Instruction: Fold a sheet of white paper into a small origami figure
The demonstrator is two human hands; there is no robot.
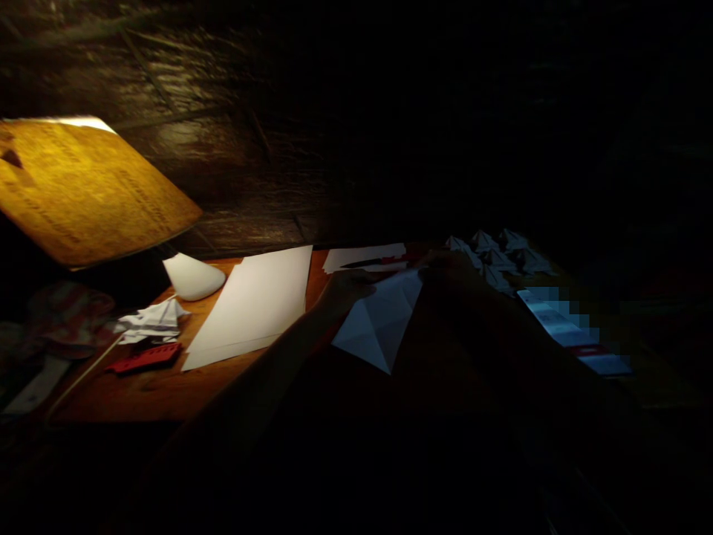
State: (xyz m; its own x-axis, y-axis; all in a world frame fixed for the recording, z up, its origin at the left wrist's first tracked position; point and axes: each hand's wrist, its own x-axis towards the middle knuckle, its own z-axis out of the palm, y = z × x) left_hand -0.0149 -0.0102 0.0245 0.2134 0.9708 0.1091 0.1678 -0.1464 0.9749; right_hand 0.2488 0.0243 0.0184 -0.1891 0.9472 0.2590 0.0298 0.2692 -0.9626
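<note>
A folded sheet of paper [384, 319] with crease lines hangs tilted above the middle of the table. My left hand [352, 284] grips its upper left edge. At the upper right corner, my right hand [445, 266] pinches the same paper, though deep shadow hides most of those fingers. Just beyond the hands, a knife [370, 262] with a dark blade and reddish handle lies on some white paper [334, 260]. Several folded paper figures [498, 260] stand in a group to the right of my right hand.
A stack of white sheets [256, 305] lies left on the wooden table [134, 397]. Beside it are a lamp with a yellow shade [94, 193] and white base [192, 279], crumpled printed paper [153, 322] and a red object [145, 358]. A lit phone [557, 319] lies right.
</note>
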